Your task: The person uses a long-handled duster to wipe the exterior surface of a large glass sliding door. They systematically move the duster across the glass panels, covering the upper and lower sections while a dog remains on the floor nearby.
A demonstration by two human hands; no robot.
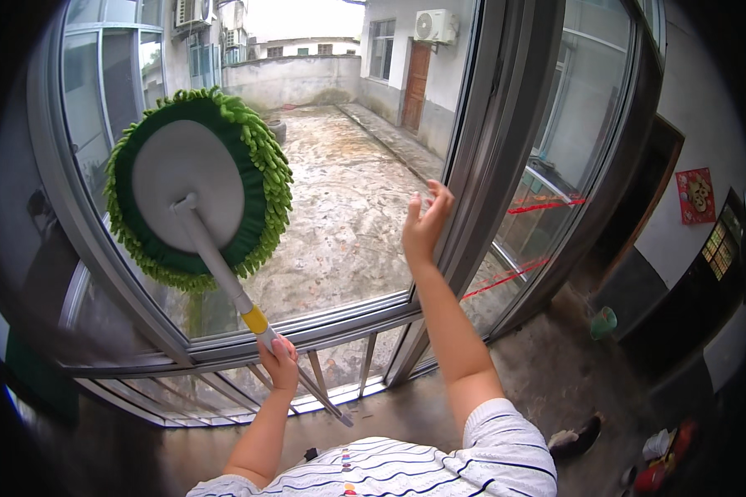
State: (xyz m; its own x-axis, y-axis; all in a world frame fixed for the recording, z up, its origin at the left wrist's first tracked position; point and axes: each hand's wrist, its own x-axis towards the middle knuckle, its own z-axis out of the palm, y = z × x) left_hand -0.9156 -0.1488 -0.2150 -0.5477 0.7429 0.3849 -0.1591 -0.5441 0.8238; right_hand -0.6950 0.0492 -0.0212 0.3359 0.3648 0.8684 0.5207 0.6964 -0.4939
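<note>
My left hand (279, 364) is wrapped round the grey pole of a flat mop (182, 161), just below a yellow band (255, 320). The mop's oval head is raised up and to the left in front of a large window, its grey back plate toward me and green chenille strands around the rim. Whether the strands touch the glass, I cannot tell. The pole's lower end slants down past my hand to the right. My right hand (427, 228) is lifted beside the window's metal upright (485, 157), empty, with its fingers loosely bent and apart.
Below the window runs a row of metal bars (369, 364). Red tape strips (547, 205) cross the pane at right. A green bucket (603, 322) and a dark shoe (578, 437) are on the floor to the right. Outside lies a wet concrete yard (331, 215).
</note>
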